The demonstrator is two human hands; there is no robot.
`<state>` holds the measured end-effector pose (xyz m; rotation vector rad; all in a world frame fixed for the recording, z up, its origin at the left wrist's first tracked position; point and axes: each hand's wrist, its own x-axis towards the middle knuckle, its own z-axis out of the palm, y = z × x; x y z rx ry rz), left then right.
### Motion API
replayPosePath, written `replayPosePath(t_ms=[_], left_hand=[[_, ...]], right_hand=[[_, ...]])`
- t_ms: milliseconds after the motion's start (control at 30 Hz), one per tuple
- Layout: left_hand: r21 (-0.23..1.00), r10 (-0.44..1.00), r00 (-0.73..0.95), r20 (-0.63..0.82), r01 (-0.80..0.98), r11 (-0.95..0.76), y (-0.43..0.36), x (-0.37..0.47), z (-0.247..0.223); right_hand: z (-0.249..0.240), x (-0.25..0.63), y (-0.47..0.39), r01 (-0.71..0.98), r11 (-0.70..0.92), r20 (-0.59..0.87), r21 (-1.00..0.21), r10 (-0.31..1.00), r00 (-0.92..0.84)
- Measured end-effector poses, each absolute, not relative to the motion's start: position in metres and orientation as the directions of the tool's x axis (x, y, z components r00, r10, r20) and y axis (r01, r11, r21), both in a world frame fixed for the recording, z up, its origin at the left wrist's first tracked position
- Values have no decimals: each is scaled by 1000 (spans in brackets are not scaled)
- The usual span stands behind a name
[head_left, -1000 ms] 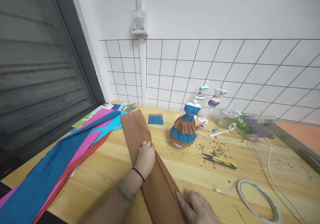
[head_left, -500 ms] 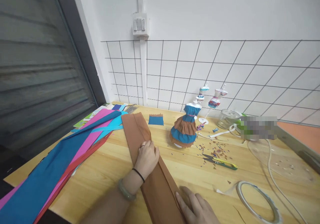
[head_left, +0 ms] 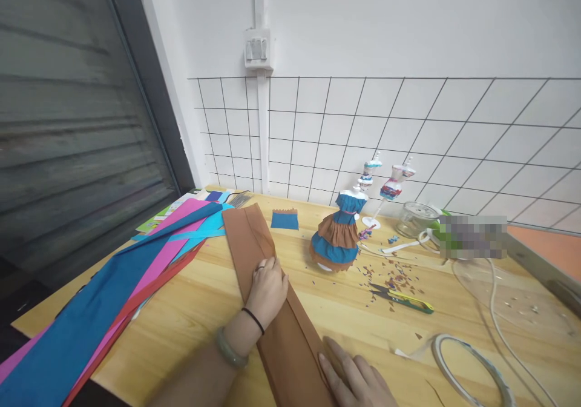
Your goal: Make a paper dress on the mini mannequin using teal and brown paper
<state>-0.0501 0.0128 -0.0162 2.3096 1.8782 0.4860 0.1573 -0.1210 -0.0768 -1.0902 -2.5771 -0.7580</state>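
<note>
A long folded strip of brown crepe paper (head_left: 290, 352) lies lengthwise on the table, with a crease running near its right side. My left hand (head_left: 269, 286) rests on the middle of it, fingers curled together at the folded edge; the fingertips are partly hidden. Lower down, my right hand (head_left: 356, 377) lies along the strip's right edge, its fingers stretched and slightly apart, the index finger touching the paper. A small blue-and-brown paper piece (head_left: 285, 220) sits beyond the strip's far end.
Coloured crepe sheets (head_left: 104, 298) lie at left. A small dress form (head_left: 338, 231) wears blue and brown ruffles. Thread snips (head_left: 402, 298) rest among paper scraps. A tape roll (head_left: 472, 367), a white cable (head_left: 494, 298) and a glass jar (head_left: 417, 218) are at right.
The whole view has shifted slightly. Both hands keep nearly the same place on the brown crepe paper.
</note>
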Motion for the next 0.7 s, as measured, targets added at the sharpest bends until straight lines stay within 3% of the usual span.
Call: replayPosePath(t_ms=[700], left_hand=[[295, 973, 173, 155, 932, -213, 12, -50, -16]], right_hand=[[-75, 156, -120, 713, 583, 415, 389, 580, -701]])
